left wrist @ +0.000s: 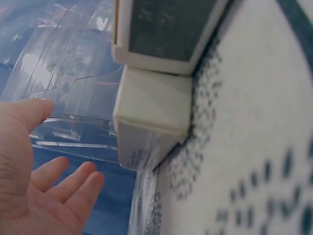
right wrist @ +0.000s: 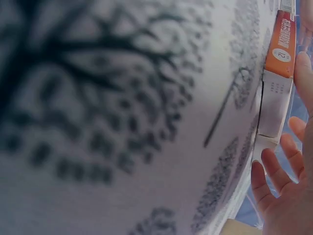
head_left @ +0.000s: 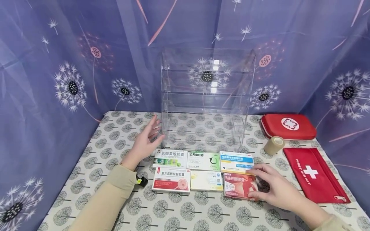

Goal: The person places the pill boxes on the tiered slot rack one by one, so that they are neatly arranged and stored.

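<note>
In the head view, my right hand [head_left: 278, 187] pinches the right end of a red medicine box [head_left: 237, 186], thumb at its near edge and index finger at its far edge. The right wrist view shows this orange-red box [right wrist: 282, 46] edge-on, with the other fingers loosely spread. My left hand [head_left: 145, 141], fingers spread, is beside a clear acrylic rack [head_left: 205, 99], holding nothing. Close by are a green-and-white box [head_left: 170, 158] and a red-and-white one [head_left: 171, 180]. White-and-green [head_left: 203, 160], blue-and-white [head_left: 236, 160] and pale yellow-white [head_left: 206, 180] boxes complete two rows.
Right of the rack lies a red hard case [head_left: 289, 126] with a white emblem. A tan tape roll [head_left: 274, 145] stands before it. Nearer is a red first aid pouch [head_left: 316, 175]. Purple dandelion curtains [head_left: 124, 57] enclose the tree-patterned tabletop [head_left: 162, 210].
</note>
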`<action>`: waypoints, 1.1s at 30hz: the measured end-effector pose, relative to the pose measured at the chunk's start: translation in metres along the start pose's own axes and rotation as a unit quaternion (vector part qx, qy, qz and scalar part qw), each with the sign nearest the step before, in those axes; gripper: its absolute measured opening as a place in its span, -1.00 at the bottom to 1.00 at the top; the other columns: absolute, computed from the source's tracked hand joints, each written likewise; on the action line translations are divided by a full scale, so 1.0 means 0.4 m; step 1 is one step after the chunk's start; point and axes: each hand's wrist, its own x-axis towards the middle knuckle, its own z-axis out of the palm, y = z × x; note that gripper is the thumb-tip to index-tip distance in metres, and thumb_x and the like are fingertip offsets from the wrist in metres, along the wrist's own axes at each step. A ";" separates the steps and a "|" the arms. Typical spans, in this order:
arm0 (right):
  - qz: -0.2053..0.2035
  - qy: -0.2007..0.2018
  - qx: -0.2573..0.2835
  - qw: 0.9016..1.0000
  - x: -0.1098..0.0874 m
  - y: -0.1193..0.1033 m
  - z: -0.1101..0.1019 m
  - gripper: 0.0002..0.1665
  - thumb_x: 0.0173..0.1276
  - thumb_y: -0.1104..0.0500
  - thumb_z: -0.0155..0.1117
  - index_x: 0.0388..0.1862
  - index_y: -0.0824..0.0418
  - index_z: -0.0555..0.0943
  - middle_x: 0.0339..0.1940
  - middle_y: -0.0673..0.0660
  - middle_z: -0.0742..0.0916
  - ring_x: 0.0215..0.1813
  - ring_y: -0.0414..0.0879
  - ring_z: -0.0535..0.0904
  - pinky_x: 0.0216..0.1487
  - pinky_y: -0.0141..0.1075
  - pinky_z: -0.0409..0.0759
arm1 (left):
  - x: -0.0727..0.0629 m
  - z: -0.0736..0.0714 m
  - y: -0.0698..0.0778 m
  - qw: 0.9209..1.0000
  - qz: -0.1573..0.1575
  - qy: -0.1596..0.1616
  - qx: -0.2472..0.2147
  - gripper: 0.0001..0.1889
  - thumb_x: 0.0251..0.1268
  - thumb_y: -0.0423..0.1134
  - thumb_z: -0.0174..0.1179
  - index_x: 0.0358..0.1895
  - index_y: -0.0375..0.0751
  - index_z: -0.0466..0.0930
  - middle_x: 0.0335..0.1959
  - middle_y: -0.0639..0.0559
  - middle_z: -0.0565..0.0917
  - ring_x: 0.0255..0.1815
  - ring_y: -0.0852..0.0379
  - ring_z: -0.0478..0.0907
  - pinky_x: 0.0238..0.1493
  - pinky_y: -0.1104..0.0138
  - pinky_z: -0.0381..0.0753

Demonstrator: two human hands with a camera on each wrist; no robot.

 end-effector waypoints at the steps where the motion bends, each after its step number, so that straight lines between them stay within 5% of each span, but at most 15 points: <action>1: 0.000 0.001 0.002 1.000 -0.005 0.002 0.001 -0.14 -0.06 -0.30 0.87 0.27 -0.22 0.76 0.25 -0.14 0.68 0.20 -0.18 0.61 0.20 -0.66 0.53 | 0.000 0.003 -0.001 1.000 -0.002 -0.002 -0.006 -0.02 0.59 -0.07 0.39 0.82 0.43 -0.10 0.78 0.00 0.31 0.66 -0.19 0.49 0.67 0.02 0.54; 7: 0.002 -0.001 -0.002 1.000 -0.019 0.008 0.009 -0.15 -0.03 -0.34 0.83 0.28 -0.22 0.77 0.19 -0.28 0.64 0.15 -0.34 0.58 0.11 -0.74 0.48 | -0.008 0.008 -0.015 0.999 -0.021 -0.015 -0.034 -0.06 0.58 -0.15 0.40 0.81 0.38 0.02 0.73 -0.12 0.40 0.62 -0.21 0.53 0.62 0.11 0.58; 14: -0.005 0.003 -0.002 1.000 -0.024 0.008 0.004 -0.21 -0.07 -0.37 0.82 0.17 -0.20 0.79 0.14 -0.28 0.65 0.06 -0.36 0.59 0.06 -0.73 0.51 | -0.009 0.019 -0.035 0.999 -0.027 -0.021 -0.032 -0.11 0.59 -0.14 0.37 0.77 0.53 0.07 0.69 -0.18 0.45 0.57 -0.23 0.58 0.58 0.20 0.61; 24: 0.002 0.018 -0.045 0.999 -0.038 0.001 0.000 -0.08 -0.14 -0.45 0.79 0.22 -0.13 0.81 0.15 -0.08 0.82 0.08 -0.06 0.75 -0.06 -0.08 0.86 | -0.011 0.022 -0.022 0.999 -0.016 -0.021 -0.023 -0.13 0.61 -0.16 0.35 0.80 0.34 0.08 0.67 -0.22 0.47 0.55 -0.24 0.60 0.56 0.16 0.63; 33: 0.032 0.028 0.061 0.997 -0.022 0.001 0.002 -0.21 -0.12 -0.08 0.92 0.17 -0.07 0.83 0.08 -0.11 0.78 -0.01 -0.34 0.66 -0.05 -0.70 0.61 | -0.015 0.027 -0.024 0.999 -0.036 -0.023 -0.008 -0.14 0.62 -0.14 0.33 0.79 0.46 0.07 0.69 -0.17 0.45 0.52 -0.22 0.64 0.49 0.21 0.68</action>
